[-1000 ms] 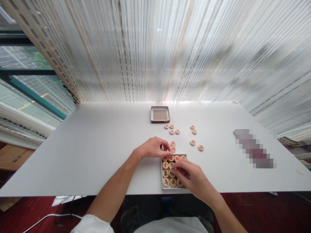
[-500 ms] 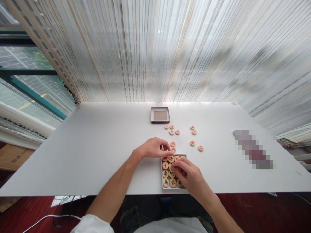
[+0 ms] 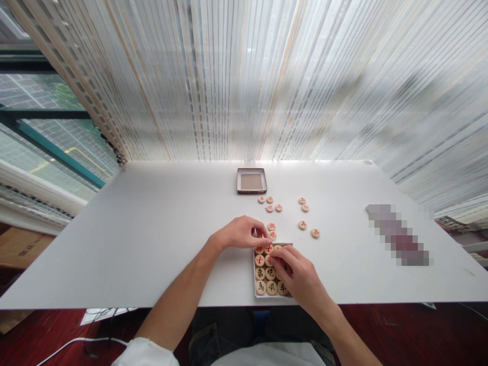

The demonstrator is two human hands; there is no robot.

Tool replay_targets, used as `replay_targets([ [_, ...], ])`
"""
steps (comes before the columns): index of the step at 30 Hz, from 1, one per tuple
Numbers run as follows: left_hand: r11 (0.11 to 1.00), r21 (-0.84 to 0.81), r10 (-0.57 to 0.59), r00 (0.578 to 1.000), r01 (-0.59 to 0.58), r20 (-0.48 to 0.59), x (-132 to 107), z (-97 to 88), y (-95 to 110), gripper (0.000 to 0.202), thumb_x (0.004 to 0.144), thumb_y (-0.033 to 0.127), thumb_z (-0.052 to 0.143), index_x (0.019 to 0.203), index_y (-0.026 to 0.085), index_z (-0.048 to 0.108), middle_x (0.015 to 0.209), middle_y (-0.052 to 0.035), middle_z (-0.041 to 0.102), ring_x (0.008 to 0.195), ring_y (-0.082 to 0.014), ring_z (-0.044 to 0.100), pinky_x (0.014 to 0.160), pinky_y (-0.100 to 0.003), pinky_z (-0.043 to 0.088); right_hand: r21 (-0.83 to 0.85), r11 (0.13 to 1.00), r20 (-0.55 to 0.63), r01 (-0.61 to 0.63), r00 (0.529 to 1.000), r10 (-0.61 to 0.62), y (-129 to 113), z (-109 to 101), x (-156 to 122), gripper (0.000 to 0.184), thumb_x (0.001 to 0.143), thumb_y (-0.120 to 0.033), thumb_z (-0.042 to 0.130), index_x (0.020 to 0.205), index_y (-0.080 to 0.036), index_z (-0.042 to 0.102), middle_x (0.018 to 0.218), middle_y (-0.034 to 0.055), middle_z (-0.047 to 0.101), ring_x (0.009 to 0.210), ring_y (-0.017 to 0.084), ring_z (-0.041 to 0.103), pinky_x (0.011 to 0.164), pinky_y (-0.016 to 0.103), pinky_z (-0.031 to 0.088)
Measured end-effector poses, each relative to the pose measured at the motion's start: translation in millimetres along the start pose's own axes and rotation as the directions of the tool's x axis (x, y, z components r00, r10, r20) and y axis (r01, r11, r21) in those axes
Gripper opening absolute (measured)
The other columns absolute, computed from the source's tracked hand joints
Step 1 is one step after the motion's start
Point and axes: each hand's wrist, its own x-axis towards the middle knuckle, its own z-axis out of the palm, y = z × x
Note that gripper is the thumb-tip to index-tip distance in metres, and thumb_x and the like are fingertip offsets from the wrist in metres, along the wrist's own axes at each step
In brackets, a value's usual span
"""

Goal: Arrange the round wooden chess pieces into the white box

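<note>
Round wooden xiangqi pieces with red and black characters lie in rows inside a shallow open box at the table's near edge. My right hand reaches over the box's right side, thumb and fingers pinched at a red-character xiangqi piece in the second row. It covers part of the rows. My left hand is bent over the far left corner, its fingers curled and its fingertips at the far rim beside a red-character piece. Whatever lies between those fingertips is hidden. Just beyond the box, two loose red pieces sit close together.
Farther back on the white table stands an open box lid. Several loose red pieces lie before it, with more to the right. A blurred-out long object lies far right. A string curtain hangs behind.
The red-character piece under my right fingertips now lies flatter among the others, its character partly showing. My right fingers have shifted slightly; my left hand has stayed in place.
</note>
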Motion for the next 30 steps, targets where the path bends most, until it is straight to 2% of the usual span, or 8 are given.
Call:
replay_targets([
  [7, 1.0, 0.001, 0.013, 1.0, -0.013, 0.002, 0, 0.2, -1, 0.03, 0.081, 0.051, 0.069, 0.089, 0.023, 0.077, 0.078, 0.0005, 0.072, 0.068, -0.0129, 0.058, 0.06, -0.022, 0.04, 0.025, 1.0, 0.008, 0.006, 1.0, -0.006, -2, -7, 0, 0.015, 0.098, -0.024, 0.053, 0.105, -0.028, 0.065, 0.097, 0.0064, 0.066, 0.079, 0.02, 0.065, 0.067, 0.031, 0.056],
  [11, 1.0, -0.004, 0.018, 1.0, -0.018, 0.002, 0, 0.8, -2, 0.03, 0.082, 0.052, 0.068, 0.089, 0.024, 0.077, 0.08, 0.0012, 0.073, 0.07, -0.0129, 0.059, 0.061, -0.022, 0.04, -0.01, 1.0, -0.027, 0.029, 0.999, -0.03, -2, -21, 11, 0.011, 0.097, -0.025, 0.056, 0.102, -0.026, 0.066, 0.089, 0.0056, 0.065, 0.075, 0.019, 0.063, 0.062, 0.03, 0.053],
  [18, 0.999, -0.033, 0.0, 0.998, -0.002, -0.065, 3, 4.4, -7, 0.029, 0.088, 0.045, 0.061, 0.088, 0.02, 0.075, 0.076, -0.0003, 0.071, 0.066, -0.0123, 0.057, 0.06, -0.023, 0.041, -0.142, 0.981, -0.115, 0.13, 0.982, -0.146, 4, -60, 56, 0.009, 0.095, -0.028, 0.059, 0.098, -0.024, 0.068, 0.082, 0.0039, 0.067, 0.07, 0.018, 0.06, 0.056, 0.029, 0.049],
  [21, 0.999, -0.039, 0.0, 0.992, -0.005, -0.129, 4, 5.7, -8, 0.028, 0.09, 0.042, 0.059, 0.085, 0.018, 0.074, 0.076, -0.0008, 0.071, 0.066, -0.0118, 0.056, 0.061, -0.022, 0.042, -0.163, 0.972, -0.141, 0.167, 0.972, -0.191, 14, -75, 84, 0.01, 0.095, -0.029, 0.061, 0.095, -0.023, 0.069, 0.081, 0.0032, 0.068, 0.068, 0.017, 0.061, 0.064, 0.032, 0.052],
  [26, 1.0, 0.011, -0.003, 0.981, 0.006, -0.193, 5, 5.1, -9, 0.026, 0.09, 0.041, 0.058, 0.086, 0.019, 0.073, 0.074, 0.0001, 0.07, 0.064, -0.0114, 0.055, 0.06, -0.022, 0.041, -0.137, 0.989, -0.162, 0.05, 0.984, -0.072, 44, -92, 130, 0.02, 0.093, -0.039, 0.062, 0.094, -0.021, 0.071, 0.083, 0.0036, 0.073, 0.072, 0.018, 0.067, 0.066, 0.031, 0.054],
  [30, 0.993, 0.111, 0.005, 0.966, 0.025, -0.259, 5, 4.1, -12, 0.025, 0.091, 0.039, 0.058, 0.087, 0.02, 0.073, 0.07, 0.0007, 0.067, 0.06, -0.0108, 0.053, 0.059, -0.022, 0.039, -0.179, 0.983, -0.174, -0.049, 0.985, 0.018, 62, -94, 143, 0.026, 0.092, -0.044, 0.061, 0.09, -0.02, 0.072, 0.081, 0.0038, 0.073, 0.07, 0.019, 0.068, 0.066, 0.031, 0.054],
])
